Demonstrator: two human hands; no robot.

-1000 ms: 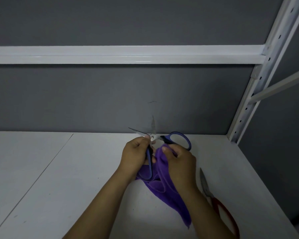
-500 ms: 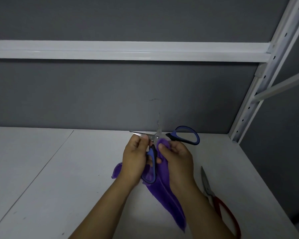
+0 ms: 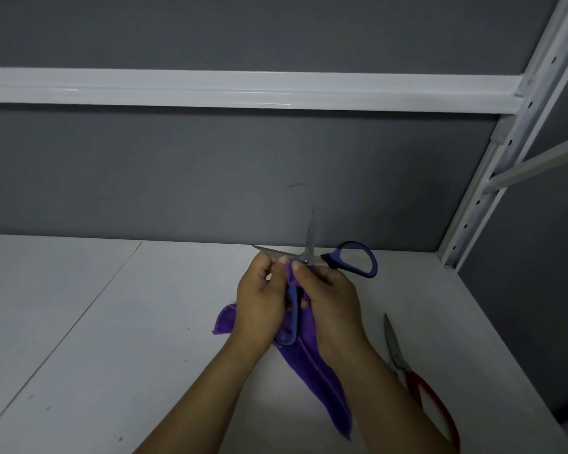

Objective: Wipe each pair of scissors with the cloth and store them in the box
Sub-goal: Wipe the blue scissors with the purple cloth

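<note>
Left hand [image 3: 259,303] grips opened blue scissors [image 3: 312,260]; right hand [image 3: 328,296] pinches purple cloth [image 3: 312,365] against pivot.

Left hand [image 3: 259,306] and right hand [image 3: 333,299] partly hide the blue scissors [image 3: 358,261] and cloth [image 3: 312,371].

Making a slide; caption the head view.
Left hand holds open blue scissors, right hand pinches a purple cloth at their pivot; red scissors lie on the shelf.

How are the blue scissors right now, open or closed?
Open. On the blue scissors one blade points left, the other up toward the wall, and the handle loops sit far apart.
</note>
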